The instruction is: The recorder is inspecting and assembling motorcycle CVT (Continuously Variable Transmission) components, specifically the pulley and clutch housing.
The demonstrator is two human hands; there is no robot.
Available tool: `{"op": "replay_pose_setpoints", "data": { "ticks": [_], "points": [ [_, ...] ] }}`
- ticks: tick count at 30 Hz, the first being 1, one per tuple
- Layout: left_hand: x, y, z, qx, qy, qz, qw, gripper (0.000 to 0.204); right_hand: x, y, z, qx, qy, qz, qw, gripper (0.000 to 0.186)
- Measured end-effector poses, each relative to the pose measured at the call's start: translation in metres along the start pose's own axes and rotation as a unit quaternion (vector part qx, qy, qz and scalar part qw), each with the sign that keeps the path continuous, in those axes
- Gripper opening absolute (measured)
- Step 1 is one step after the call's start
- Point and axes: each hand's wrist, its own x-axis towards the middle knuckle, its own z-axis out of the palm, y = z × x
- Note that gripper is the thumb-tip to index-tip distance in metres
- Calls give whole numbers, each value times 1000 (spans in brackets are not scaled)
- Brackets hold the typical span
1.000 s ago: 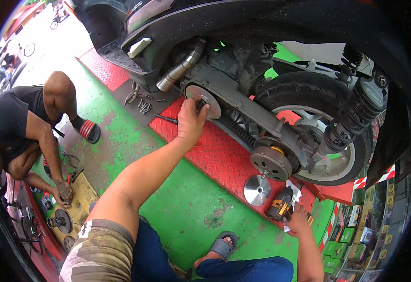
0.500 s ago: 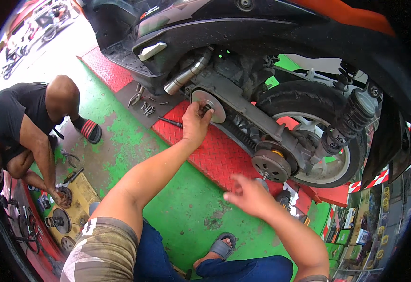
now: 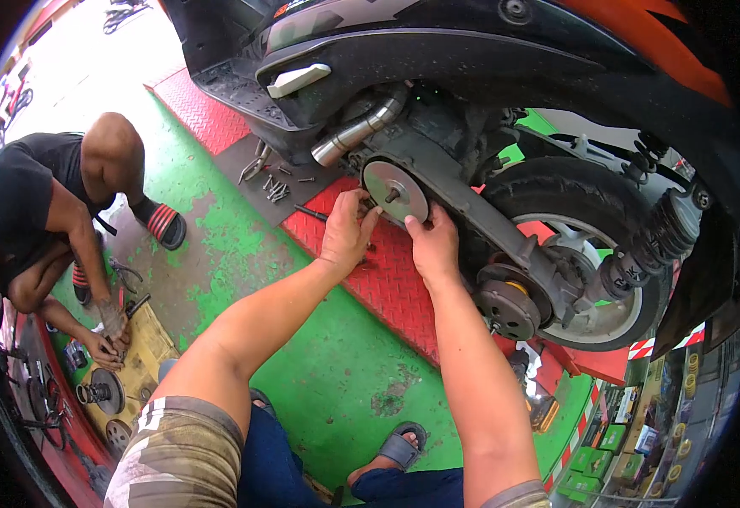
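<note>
A silver disc with a short central shaft sits on the scooter's transmission case. My left hand is at the disc's lower left, fingers pinched; what they hold is hidden. My right hand has thumb and fingers closed on the disc's lower right rim. Below the rear end of the case is a round, holed metal clutch drum. Just forward of the disc, a silver exhaust pipe sticks out, and loose bolts and pliers lie on a dark mat.
The scooter's tyre and shock absorber are right. Red tread plate borders the green floor. A co-worker squats left, hands on parts over a yellow board. A power tool lies right; boxed stock fills a glass case.
My right hand has moved from the power tool up and left onto the disc. My left hand has slid from the disc's centre to its lower left edge.
</note>
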Motion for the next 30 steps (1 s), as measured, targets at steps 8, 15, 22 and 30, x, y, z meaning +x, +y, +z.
{"op": "replay_pose_setpoints", "data": {
  "ticks": [8,15,22,30],
  "points": [
    [-57,-45,9,224,-320,24,920,23,9,-5,6,-101,17,-33,994,30],
    [-78,-53,24,366,-429,41,825,24,2,3,18,-40,33,-12,999,24],
    [-50,-37,7,351,-376,88,853,26,-2,-8,12,-55,33,-50,997,23],
    [8,-47,-61,374,-257,-40,890,31,-27,-16,22,-79,32,-53,995,24]
  ]
}}
